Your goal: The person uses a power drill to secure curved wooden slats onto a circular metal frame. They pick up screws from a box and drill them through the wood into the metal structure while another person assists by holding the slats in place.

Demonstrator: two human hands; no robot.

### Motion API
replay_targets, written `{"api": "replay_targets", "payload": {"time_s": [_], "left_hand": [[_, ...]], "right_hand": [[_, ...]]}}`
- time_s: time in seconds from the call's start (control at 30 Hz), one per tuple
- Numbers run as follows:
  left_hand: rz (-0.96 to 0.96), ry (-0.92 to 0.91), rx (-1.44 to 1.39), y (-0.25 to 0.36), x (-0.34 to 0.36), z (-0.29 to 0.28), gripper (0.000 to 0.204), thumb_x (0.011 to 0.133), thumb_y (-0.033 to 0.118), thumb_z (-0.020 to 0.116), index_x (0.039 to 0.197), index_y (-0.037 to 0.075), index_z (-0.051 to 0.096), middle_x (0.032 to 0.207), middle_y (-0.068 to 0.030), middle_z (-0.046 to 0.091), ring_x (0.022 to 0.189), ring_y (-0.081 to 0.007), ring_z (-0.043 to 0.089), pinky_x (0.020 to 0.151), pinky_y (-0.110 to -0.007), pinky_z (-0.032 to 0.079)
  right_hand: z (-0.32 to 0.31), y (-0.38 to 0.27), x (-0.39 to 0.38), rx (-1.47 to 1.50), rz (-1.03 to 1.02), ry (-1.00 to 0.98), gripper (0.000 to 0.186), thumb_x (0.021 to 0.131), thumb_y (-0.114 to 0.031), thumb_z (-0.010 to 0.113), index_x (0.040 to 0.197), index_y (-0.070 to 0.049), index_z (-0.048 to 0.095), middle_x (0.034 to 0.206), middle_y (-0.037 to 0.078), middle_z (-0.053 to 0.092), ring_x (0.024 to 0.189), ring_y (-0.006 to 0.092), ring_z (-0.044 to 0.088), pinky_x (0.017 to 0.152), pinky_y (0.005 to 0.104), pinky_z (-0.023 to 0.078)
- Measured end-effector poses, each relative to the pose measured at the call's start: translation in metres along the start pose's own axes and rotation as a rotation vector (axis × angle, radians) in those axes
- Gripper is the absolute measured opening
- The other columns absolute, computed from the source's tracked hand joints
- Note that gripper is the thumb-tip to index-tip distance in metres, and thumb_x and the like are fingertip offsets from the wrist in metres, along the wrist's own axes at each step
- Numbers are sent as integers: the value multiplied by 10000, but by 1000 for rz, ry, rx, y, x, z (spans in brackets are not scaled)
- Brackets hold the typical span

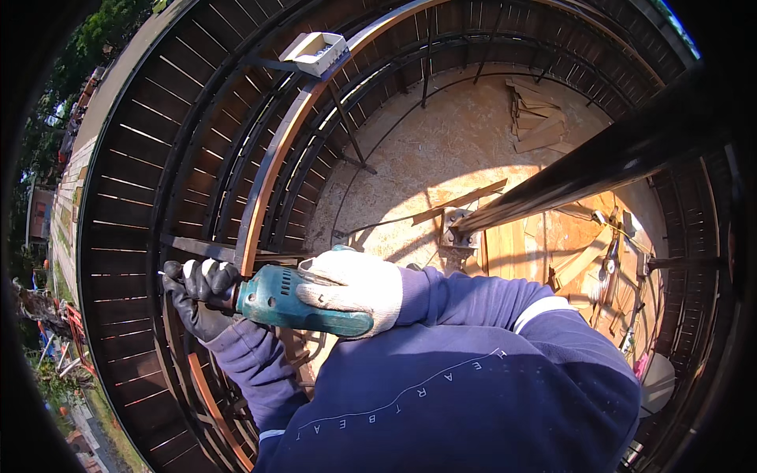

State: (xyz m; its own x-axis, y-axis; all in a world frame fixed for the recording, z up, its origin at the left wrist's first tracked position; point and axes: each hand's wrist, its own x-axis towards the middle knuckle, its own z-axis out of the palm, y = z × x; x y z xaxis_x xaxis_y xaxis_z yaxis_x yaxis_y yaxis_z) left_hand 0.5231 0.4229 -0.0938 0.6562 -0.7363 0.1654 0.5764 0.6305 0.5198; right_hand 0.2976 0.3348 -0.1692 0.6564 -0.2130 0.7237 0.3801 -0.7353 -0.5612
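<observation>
A teal corded-style drill [270, 299] lies sideways across my view, its front pointing left. My right hand [347, 284], in a cream knitted glove, is wrapped round the drill's body. My left hand [201, 292], in a dark glove with pale patches, is closed round the drill's front end, with a thin bit showing past the fingers. Just beyond the hands runs a curved timber-topped rail [274, 165], which meets a dark flat crosspiece [201, 247]. A white box of small metal parts [319, 55] sits farther along that rail.
Curved slatted walls [130, 221] and rings surround a pale floor [394, 142] below. A thick black pole [568, 165] rises from a bolted base [461, 229] at my right. Loose boards [540, 118] and tools [607, 268] lie on the floor. Greenery and paving show outside at the left.
</observation>
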Motion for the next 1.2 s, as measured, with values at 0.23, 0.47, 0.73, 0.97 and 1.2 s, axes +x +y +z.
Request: {"api": "replay_targets", "payload": {"time_s": [0.23, 0.47, 0.73, 0.97, 1.2], "left_hand": [[-85, -471, 75, 109, 6, 37, 167, 1071, 212, 448, 1007, 129, 578, 673, 23, 391, 569, -92, 383, 590, -261, 406], [293, -61, 107, 139, -14, 21, 174, 1065, 260, 500, 1099, 120, 597, 726, 23, 413, 630, -92, 406, 629, -289, 437], [-213, 555, -329, -36, -13, -207, 249, 1034, 319, 542, 1145, 105, 607, 977, -88, 680, 1007, -312, 685, 949, -587, 542], [-288, 908, -116, -114, 2, -239, 249, 1032, 293, 550, 1212, 128, 601, 1086, -115, 683, 1070, -334, 674, 963, -614, 516], [-241, 875, -25, -126, 19, -253, 212, 983, 219, 641, 1169, 116, 649, 1067, -119, 691, 1010, -339, 693, 848, -546, 588]], "right_hand": [[25, -17, 87, 113, -280, 143, 393, 853, -213, 737, 1233, -160, 656, 1020, 204, 620, 860, 390, 596, 670, 473, 480], [75, -25, 108, 229, -169, -42, 619, 800, -209, 809, 1369, -100, 589, 1271, 233, 610, 1085, 432, 627, 951, 492, 512], [93, 41, -31, 577, 844, -171, 753, 785, -235, 792, 1440, -60, 465, 1176, 118, 647, 1039, 229, 650, 866, 366, 558], [54, 101, -48, 355, 676, -423, 819, 758, -235, 829, 1440, 6, 447, 1255, 168, 629, 1124, 246, 640, 981, 360, 498], [56, 127, -49, 323, 816, -456, 843, 698, -267, 815, 1419, -4, 465, 1173, 187, 626, 1026, 351, 649, 897, 419, 537]]}}
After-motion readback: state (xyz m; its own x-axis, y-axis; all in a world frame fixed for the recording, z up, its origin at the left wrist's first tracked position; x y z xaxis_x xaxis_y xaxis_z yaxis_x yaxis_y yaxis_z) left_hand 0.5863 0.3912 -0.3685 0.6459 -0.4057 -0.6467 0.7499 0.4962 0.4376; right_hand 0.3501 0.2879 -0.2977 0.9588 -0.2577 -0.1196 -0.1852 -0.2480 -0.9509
